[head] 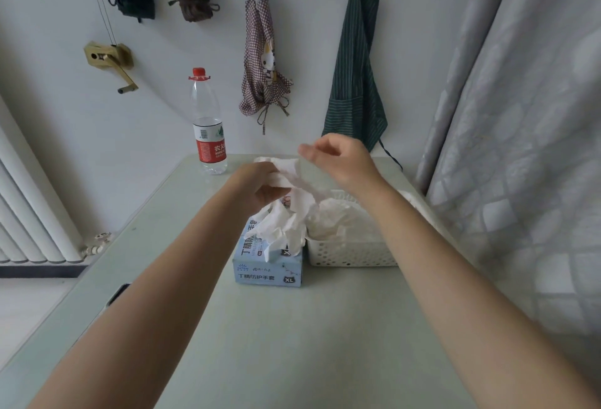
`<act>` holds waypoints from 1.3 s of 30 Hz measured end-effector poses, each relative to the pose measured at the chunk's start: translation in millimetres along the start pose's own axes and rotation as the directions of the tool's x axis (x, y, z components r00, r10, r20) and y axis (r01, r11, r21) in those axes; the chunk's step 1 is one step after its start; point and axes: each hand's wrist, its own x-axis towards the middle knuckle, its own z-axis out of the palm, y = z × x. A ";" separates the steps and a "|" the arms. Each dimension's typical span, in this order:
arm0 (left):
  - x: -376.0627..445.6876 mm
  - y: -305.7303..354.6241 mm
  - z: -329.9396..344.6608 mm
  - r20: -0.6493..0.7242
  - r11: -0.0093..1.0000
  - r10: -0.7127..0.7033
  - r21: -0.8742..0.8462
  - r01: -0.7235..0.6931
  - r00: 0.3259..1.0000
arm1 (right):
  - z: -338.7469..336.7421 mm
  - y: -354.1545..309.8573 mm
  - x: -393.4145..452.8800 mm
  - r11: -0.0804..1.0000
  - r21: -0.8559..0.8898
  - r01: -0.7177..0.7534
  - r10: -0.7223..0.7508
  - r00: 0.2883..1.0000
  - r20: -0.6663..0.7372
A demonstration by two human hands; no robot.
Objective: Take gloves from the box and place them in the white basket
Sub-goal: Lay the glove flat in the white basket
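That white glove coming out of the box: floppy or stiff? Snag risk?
Likely floppy: the glove droops in folds below the left hand. Probably very light. It may drag others out: more gloves bunch at the box opening.

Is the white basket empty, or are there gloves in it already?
Not empty. The white basket already has crumpled white gloves piled inside, showing above its rim.

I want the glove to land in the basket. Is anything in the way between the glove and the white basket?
Nothing visible blocks it. The left hand holds the glove up above the box, and the white basket sits right beside the box, open on top, with gloves already inside. The right hand hovers above it.
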 end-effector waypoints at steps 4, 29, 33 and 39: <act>4.3 0.8 4.4 -0.048 0.998 -0.025 -0.065 0.022 0.999 | 3.3 4.1 -6.2 0.979 -0.198 -0.040 0.091 0.963 0.255; -14.9 4.8 -4.8 0.375 0.890 0.298 0.223 -0.397 0.878 | 20.2 -40.5 26.4 0.977 -0.203 0.071 -0.095 0.989 -0.114; -7.1 -1.7 -22.5 0.295 0.884 0.207 0.351 -0.307 0.933 | 12.1 -39.4 35.8 0.985 -0.136 0.103 -0.134 0.959 -0.248; 10.3 -10.4 -44.1 0.075 0.990 0.025 0.138 -0.036 0.997 | -3.2 4.6 46.1 0.989 -0.099 -0.109 0.081 0.964 -0.253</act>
